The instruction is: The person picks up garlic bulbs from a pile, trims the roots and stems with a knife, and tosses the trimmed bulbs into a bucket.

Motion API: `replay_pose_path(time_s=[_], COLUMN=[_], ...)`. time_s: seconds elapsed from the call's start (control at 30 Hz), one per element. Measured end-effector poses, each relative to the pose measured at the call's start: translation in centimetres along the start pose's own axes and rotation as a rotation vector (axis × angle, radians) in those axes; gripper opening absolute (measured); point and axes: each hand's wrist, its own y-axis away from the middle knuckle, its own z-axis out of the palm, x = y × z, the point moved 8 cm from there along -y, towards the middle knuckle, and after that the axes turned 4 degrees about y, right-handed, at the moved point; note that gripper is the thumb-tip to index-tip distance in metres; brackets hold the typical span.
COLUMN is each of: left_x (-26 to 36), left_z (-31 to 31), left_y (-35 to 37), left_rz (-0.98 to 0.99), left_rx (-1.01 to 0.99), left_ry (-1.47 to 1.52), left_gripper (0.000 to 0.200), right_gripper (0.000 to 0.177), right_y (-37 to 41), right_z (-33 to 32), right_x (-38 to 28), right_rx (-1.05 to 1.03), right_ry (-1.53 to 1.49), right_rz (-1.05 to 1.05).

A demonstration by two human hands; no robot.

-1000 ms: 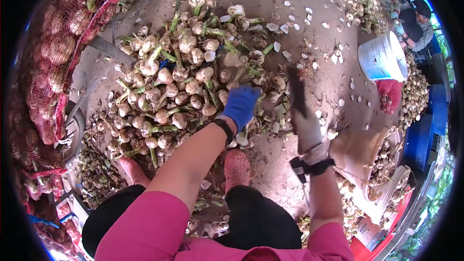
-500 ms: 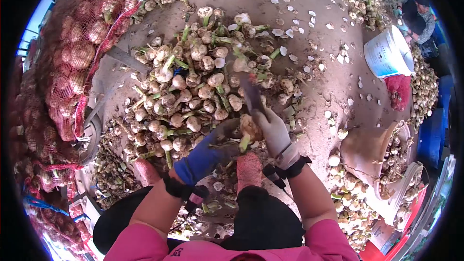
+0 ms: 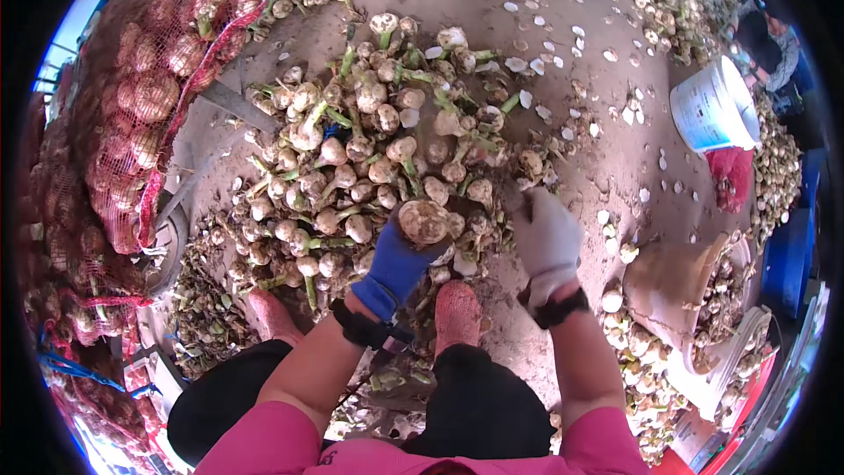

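Observation:
My left hand (image 3: 400, 264), in a blue glove, is closed around a large, brown-stained round bulb (image 3: 424, 222), held up above the heap. My right hand (image 3: 547, 242), in a pale glove, is apart from it on the right. Its fingers are curled round a knife, whose blade is mostly hidden or blurred in this view. In front of both hands lies a heap of dirty whitish bulbs (image 3: 359, 148), many with green stem stubs.
Red mesh sacks (image 3: 154, 97) of bulbs stand at the left. A white bucket (image 3: 710, 105) and a tipped brown container (image 3: 673, 286) are on the right. Pale scraps (image 3: 526, 98) litter the floor. Another person (image 3: 774, 48) is at the upper right.
My hands have moved apart: the right went to the right and down with the knife, the left rose slightly. The bulb in my left hand now shows its broad round side.

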Motion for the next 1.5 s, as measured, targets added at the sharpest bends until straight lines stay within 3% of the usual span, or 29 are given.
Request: replay_pose_path(time_s=[0.07, 0.1, 0.17, 0.2, 0.3, 0.33, 0.37, 0.4, 0.43, 0.5, 0.53, 0.57, 0.6, 0.67, 0.77, 0.83, 0.93, 0.97, 1.0, 1.07, 1.1, 1.17, 1.2, 1.23, 1.27, 1.33, 1.37, 1.43, 1.5], left_x=[-0.6, -3.2, -8.5, -4.0, 0.5, -0.2, -0.3, 0.6, 1.8, 4.0, 1.8, 2.1, 2.2, 2.7, 3.4, 4.5, 8.0, 8.2, 8.3, 6.2, 5.9, 5.4, 5.8, 5.2, 4.9, 3.7, 2.9, 5.0, 2.0], left_z=[0.0, -0.1, -0.3, 0.8, 1.7, 1.0, 0.7, 0.1, 0.4, 1.7, 2.4, 2.8, 3.5, 3.2, 1.6, 1.6, 1.0, 1.1, 1.3, 1.2, 1.1, 3.7, 6.2, 7.5, 8.6, 7.1, 3.9, -1.6, -3.3], left_y=[-0.9, -1.2, -1.6, -0.4, 1.5, 1.9, 2.0, 3.0, 2.4, 2.0, 1.3, 0.8, 0.6, 2.0, 3.2, 3.2, 1.8, 1.5, 1.3, 1.5, 0.8, 1.2, 2.5, 3.5, 3.9, -0.2, -5.2, -10.8, -13.8], left_rz=[0.226, 0.196, 0.145, 0.016, -0.029, 0.007, 0.053, 0.251, 0.275, 0.281, 0.071, 0.105, 0.138, 0.196, 0.271, 0.158, 0.153, 0.138, 0.120, -0.001, 0.183, 0.472, 0.600, 0.623, 0.662, 0.425, 0.144, 0.070, 0.117], left_rx=[-0.204, -0.192, -0.159, -0.194, -0.297, -0.293, -0.291, -0.195, -0.157, -0.092, -0.165, -0.136, -0.106, -0.040, -0.137, -0.065, 0.069, 0.073, 0.076, 0.088, -0.029, -0.315, -0.476, -0.457, -0.430, -0.274, -0.144, 0.170, 0.195], left_ry=[-0.317, -0.176, 0.110, 0.563, 0.753, 0.560, 0.366, -0.015, 0.016, 0.084, 0.241, 0.250, 0.260, 0.175, -0.027, 0.316, -0.056, 0.093, 0.240, 0.501, 0.337, 0.006, -0.135, -0.330, -0.529, -0.903, -1.060, -1.156, -1.236], left_gripper=[0.043, 0.036, 0.026, 0.024, 0.030, 0.035, 0.040, 0.067, 0.071, 0.078, 0.074, 0.073, 0.073, 0.067, 0.065, 0.061, 0.057, 0.058, 0.058, 0.051, 0.047, 0.035, 0.029, 0.034, 0.039, 0.051, 0.058, 0.059, 0.058], right_gripper=[0.011, 0.010, 0.009, 0.008, 0.012, 0.013, 0.011, 0.012, 0.018, 0.024, 0.026, 0.027, 0.026, 0.025, 0.026, 0.023, 0.014, 0.013, 0.012, 0.012, 0.013, 0.016, 0.017, 0.018, 0.019, 0.019, 0.019, 0.022, 0.023], right_y=[2.0, 3.2, 4.9, 5.7, 4.5, 2.7, 0.2, -0.4, 0.1, 1.7, 2.6, 2.4, 5.1, 7.9, 5.6, 3.3, 1.5, 1.8, 2.5, 4.2, 5.6, 5.7, 5.0, 4.1, 3.0, 1.6, 1.0, 0.5, 1.1], right_z=[-0.5, -0.3, -0.9, -1.3, 0.8, 3.7, 5.0, 4.4, 2.1, 3.1, 3.8, 4.7, 10.4, 15.1, 9.4, 6.7, -2.7, -5.6, -4.0, 2.2, 5.5, 6.3, 3.3, -0.6, -2.8, -4.7, -4.4, -2.3, 2.2], right_x=[-5.8, -8.2, -11.1, -12.0, -9.6, -5.3, 0.9, 6.2, 6.2, 4.1, 3.5, 2.2, 2.0, 1.5, -0.7, -2.0, -6.3, -7.9, -6.9, -2.5, 0.5, 6.9, 7.3, 7.4, 7.6, 8.4, 8.7, 8.8, 8.2], right_rx=[-0.184, -0.276, -0.142, -0.080, -0.331, -0.353, -0.215, -0.192, -0.240, -0.166, -0.216, -0.257, -0.351, -0.523, -0.592, -0.525, 0.090, 0.291, 0.174, -0.298, -0.534, -0.020, -0.017, -0.011, 0.097, 0.206, 0.207, 0.121, -0.088], right_ry=[0.072, 0.110, 0.064, 0.036, 0.049, 0.166, 0.184, 0.106, -0.220, -0.250, -0.330, -0.416, -0.682, -1.030, -1.168, -1.106, -0.616, -0.448, -0.471, -0.363, -0.303, -0.577, -0.601, -0.616, -0.688, -0.748, -0.741, -0.754, -0.784], right_rz=[-0.217, -0.314, -0.531, -0.638, -0.541, -0.339, -0.149, 0.168, 0.437, 0.246, 0.265, 0.252, 0.242, 0.253, 0.364, 0.452, -0.164, -0.375, -0.281, -0.027, 0.101, 0.130, 0.328, 0.527, 0.450, 0.354, 0.336, 0.354, 0.510])
